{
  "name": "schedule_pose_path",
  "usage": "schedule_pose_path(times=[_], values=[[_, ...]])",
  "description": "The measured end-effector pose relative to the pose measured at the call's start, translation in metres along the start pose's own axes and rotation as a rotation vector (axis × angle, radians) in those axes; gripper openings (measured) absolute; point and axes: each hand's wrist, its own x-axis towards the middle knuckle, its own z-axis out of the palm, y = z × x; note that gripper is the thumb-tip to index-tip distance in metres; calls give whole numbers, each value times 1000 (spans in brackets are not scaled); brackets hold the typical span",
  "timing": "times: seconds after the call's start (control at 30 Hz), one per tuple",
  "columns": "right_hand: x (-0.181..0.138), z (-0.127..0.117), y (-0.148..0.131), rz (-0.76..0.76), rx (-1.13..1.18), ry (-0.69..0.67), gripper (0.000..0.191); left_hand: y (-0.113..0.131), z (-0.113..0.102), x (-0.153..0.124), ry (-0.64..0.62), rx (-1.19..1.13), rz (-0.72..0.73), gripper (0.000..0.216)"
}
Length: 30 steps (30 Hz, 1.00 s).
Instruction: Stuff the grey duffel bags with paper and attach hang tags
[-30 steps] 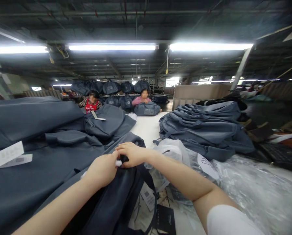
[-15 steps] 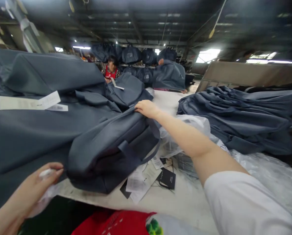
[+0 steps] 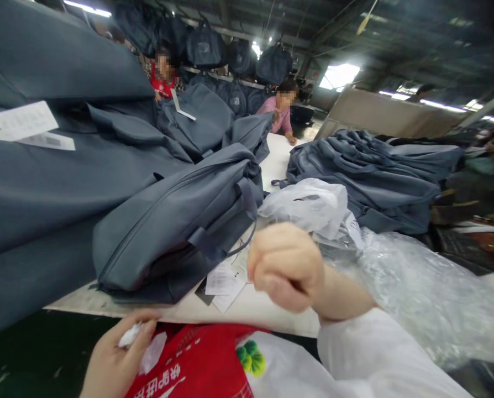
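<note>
My left hand [image 3: 120, 354] is closed round a crumpled piece of thin white plastic film [image 3: 152, 352], low in front of the red apron [image 3: 205, 354]. My right hand [image 3: 286, 268] makes a fist over the table, apart from the bag; whatever it may hold is hidden. Left of that fist lies a dark blue-grey bag [image 3: 168, 215] with a zipper along its top and strap handles on its near side. Paper hang tags [image 3: 226, 284] lie on the table between the bag and my fist, partly covered.
More blue-grey bags [image 3: 64, 182] with white tags pile up on the left. A folded stack of them [image 3: 367, 171] stands at the right. Clear plastic bags [image 3: 421, 293] spread before it. Two co-workers [image 3: 282, 108] are beyond the table [image 3: 278, 160], and bags hang behind them.
My right hand has let go of the bag's top edge and drawn back toward me, closing into a fist. My left hand has moved right with the plastic. A co-worker in pink has come into view.
</note>
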Motion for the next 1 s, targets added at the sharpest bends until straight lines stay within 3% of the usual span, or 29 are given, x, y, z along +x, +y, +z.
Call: schedule_pose_path(times=[0.07, 0.1, 0.2, 0.3, 0.47, 0.6, 0.77, 0.87, 1.0], values=[[-44, 25, 7, 147, -76, -203, 37, 20, 9, 9, -106, -93, 40, 51], [-63, 38, 21, 309, -176, -229, 34, 27, 13, 13, -145, -124, 43, 54], [-112, 66, 76, 886, -462, -142, 20, 36, 25, 25, -241, -97, 18, 53], [-151, 75, 113, 1132, -573, -34, 15, 40, 33, 34, -305, -23, 46, 44], [-173, 83, 130, 1161, -565, 53, 23, 52, 44, 42, -320, 12, 26, 43], [-168, 90, 139, 1117, -478, 106, 10, 48, 52, 42, -342, -54, 31, 46], [-162, 72, 132, 1019, -248, 149, 16, 46, 50, 44, -325, -31, 38, 42], [-151, 55, 116, 969, -12, 235, 21, 69, 47, 48, -316, -17, 104, 40], [-125, 43, 96, 923, 382, 397, 24, 116, 53, 58, -309, -5, 356, 35]])
